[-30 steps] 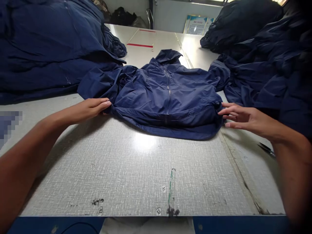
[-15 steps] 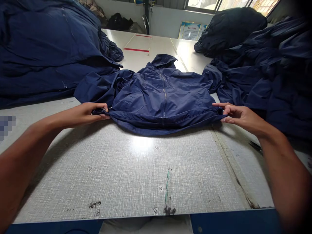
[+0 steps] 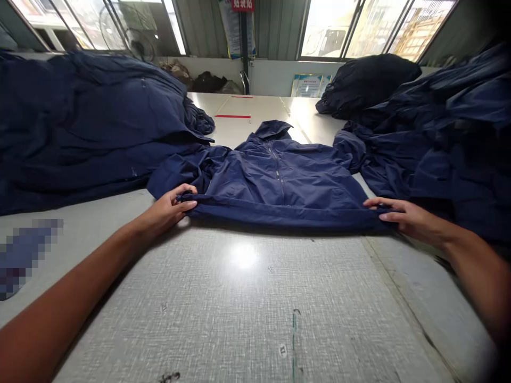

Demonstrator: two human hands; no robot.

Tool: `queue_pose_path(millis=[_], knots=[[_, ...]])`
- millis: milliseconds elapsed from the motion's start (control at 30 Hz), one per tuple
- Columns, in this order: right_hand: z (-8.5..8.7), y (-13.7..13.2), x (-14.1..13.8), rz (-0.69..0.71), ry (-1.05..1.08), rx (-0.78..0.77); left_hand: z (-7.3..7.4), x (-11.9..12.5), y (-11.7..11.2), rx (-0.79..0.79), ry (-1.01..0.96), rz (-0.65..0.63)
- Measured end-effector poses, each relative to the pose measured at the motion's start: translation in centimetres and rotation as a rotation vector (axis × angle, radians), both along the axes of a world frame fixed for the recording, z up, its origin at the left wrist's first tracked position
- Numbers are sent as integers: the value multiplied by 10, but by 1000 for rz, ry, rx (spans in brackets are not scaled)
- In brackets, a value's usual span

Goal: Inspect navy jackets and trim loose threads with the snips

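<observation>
Well — a red Chinese-lettered sign (image 3: 243,5) shows beyond the held jacket (image 3: 307,178).

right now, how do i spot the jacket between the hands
On the pale table, look between the left cloth heap and right cloth heap. The navy jacket lies there, hem held by left hand and right hand. Unlike the heaps, it's spread out, zip showing.

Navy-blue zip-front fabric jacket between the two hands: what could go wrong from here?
If the left hand or right hand loses its grip, the bottom edge of the navy-blue zip-front fabric jacket could go crooked. Its wrinkled front might crease further beside the silvery zip. The sleeve near the large navy-blue cloth pile on the left might catch there.
</observation>
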State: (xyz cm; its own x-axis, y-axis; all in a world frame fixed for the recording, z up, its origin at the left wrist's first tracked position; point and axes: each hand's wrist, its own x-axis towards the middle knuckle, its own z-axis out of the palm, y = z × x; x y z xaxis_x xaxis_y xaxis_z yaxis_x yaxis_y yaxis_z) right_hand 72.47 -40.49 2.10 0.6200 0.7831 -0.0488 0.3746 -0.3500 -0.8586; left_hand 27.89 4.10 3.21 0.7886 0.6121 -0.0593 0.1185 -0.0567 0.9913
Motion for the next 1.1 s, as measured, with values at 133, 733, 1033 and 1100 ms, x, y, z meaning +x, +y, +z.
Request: queue_pose_path(millis=[133, 733, 1033, 1100], knots=[[-11, -4, 9, -57, 221, -6, 5, -8, 0, -58, -27, -133], [15, 2, -16, 95, 288, -46, -1, -8, 18, -60, 194, -114], [15, 7, -14, 174, 186, -84, 31, 11, -34, 1313, 383, -111], [16, 9, -16, 180, 193, -54, 32, 27, -66, 1469, 288, -186]])
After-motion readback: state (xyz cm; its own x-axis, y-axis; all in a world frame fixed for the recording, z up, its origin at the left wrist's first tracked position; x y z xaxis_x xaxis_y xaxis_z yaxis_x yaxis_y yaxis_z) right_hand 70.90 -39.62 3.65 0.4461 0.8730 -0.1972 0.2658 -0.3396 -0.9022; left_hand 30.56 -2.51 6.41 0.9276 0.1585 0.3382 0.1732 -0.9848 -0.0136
